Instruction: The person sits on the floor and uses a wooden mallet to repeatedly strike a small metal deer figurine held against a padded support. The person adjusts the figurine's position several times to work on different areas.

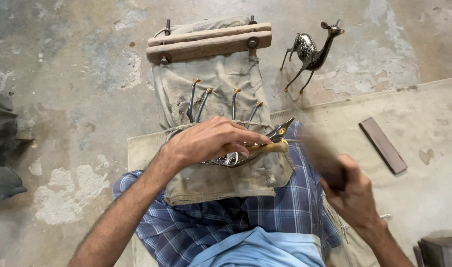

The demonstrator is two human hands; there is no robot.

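My left hand presses down on a metal deer figurine lying on a cloth-covered block; its thin legs with brass hooves point away from me. The same hand pinches a small brass-coloured punch against the figurine's body near its head. My right hand is raised at the right, shut on a dark hammer handle that is blurred with motion.
A finished metal deer figurine stands on the concrete floor at the upper right. A dark flat stone bar lies on the pale mat. Two wooden clamp bars top the block. Dark objects sit at the left edge.
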